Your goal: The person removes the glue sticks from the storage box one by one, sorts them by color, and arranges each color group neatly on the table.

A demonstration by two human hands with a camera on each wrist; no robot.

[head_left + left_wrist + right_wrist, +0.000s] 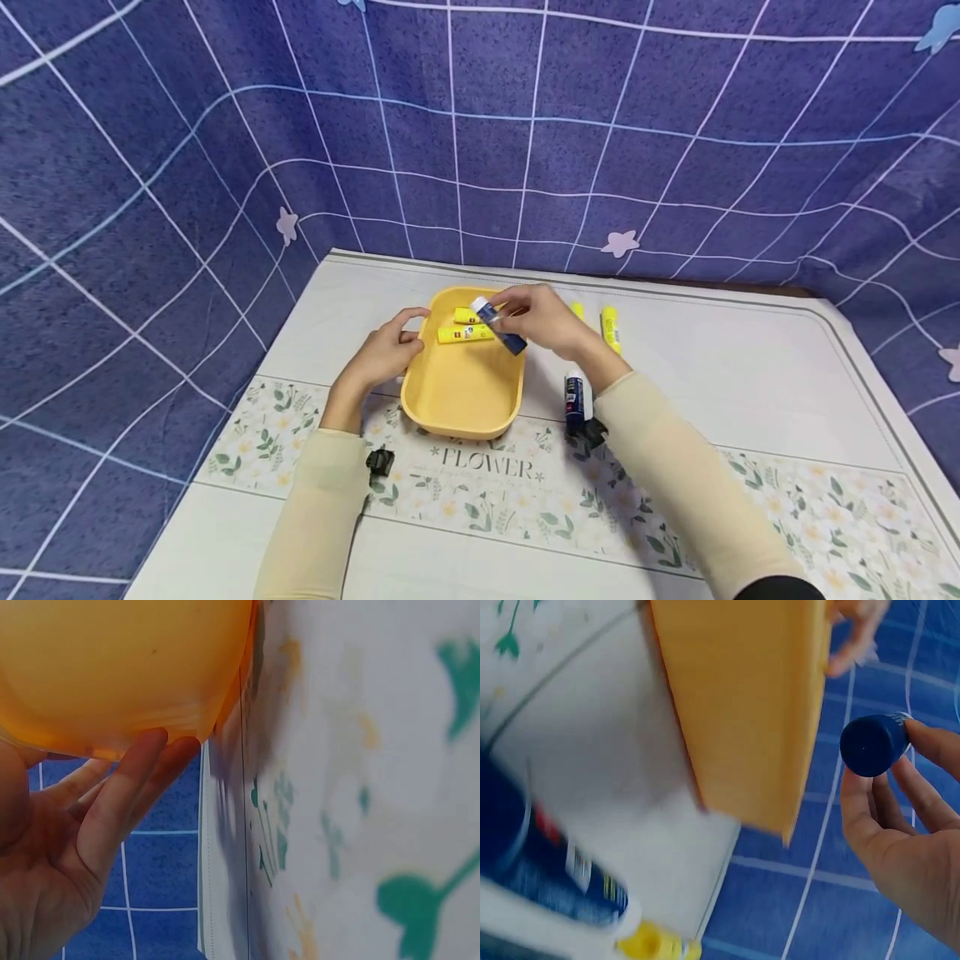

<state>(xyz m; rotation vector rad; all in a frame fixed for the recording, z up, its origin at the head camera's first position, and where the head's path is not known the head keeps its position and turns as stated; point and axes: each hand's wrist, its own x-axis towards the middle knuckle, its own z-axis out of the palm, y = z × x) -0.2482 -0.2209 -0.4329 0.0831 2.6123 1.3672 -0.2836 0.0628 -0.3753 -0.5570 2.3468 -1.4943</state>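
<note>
Blue tube (491, 316) with a white cap is tilted above the yellow bin (465, 387), pinched in the right hand's (542, 318) fingers. Left hand (381, 352) has a grip on the bin's left rim. Couple of yellow tubes (461, 334) lie inside the bin, plus spare yellow tubes (611, 329) and a second blue tube (574, 402) right of it. Flowery tablecloth (487, 521) under the bin, blue gridded fabric (495, 150) behind it.

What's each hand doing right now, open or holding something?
Left hand: holding the yellow bin by its side.
Right hand: holding a white-capped blue tube above the bin.
</note>
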